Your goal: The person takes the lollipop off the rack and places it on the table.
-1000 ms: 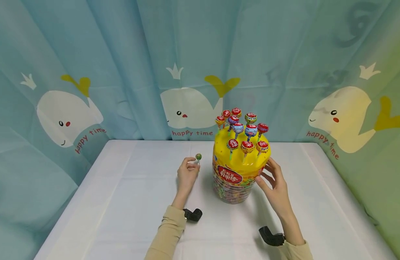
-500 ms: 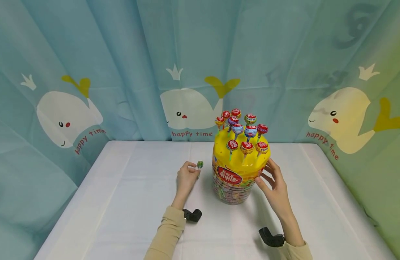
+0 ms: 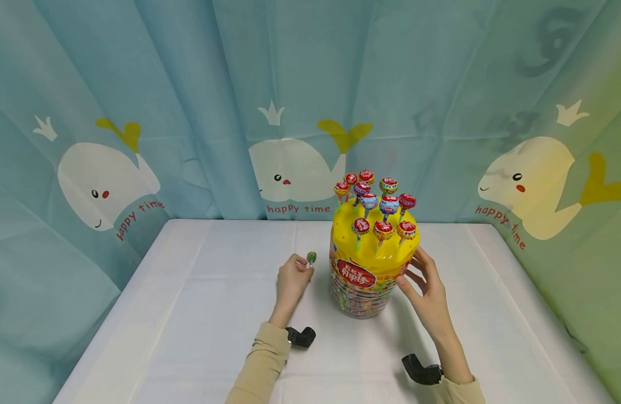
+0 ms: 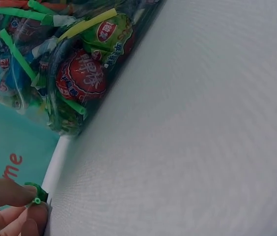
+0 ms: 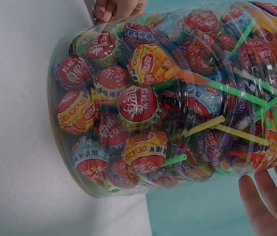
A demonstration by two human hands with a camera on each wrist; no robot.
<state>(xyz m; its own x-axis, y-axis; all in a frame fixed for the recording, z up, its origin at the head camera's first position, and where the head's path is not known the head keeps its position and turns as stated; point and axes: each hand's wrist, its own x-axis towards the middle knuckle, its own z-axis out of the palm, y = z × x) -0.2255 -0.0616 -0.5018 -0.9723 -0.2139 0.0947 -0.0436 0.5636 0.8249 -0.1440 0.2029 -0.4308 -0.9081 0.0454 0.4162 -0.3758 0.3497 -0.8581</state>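
Note:
My left hand (image 3: 291, 281) pinches a green-wrapped lollipop (image 3: 312, 257) by its stick, candy end up, to the left of the large lollipop jar (image 3: 360, 297). In the left wrist view, thumb and fingers meet on the lollipop (image 4: 38, 192), and the open end of its green stick faces the camera. The clear ribbed jar is packed with wrapped lollipops and topped by a yellow lid (image 3: 373, 247), where several lollipops stand upright. My right hand (image 3: 431, 297) rests its spread fingertips against the jar's right side, thumb in front; in the right wrist view its fingers (image 5: 261, 196) lie nearly straight alongside.
The jar stands on a white-covered table (image 3: 214, 314). Behind it hangs a blue-green curtain (image 3: 189, 84) printed with whales, along the table's back edge. Black wrist cameras sit on the left wrist (image 3: 301, 337) and on the right wrist (image 3: 421, 370).
My left hand has lowered the lollipop slightly toward me, and its fingers have drawn closer around the stick. The right hand and the jar have kept their places.

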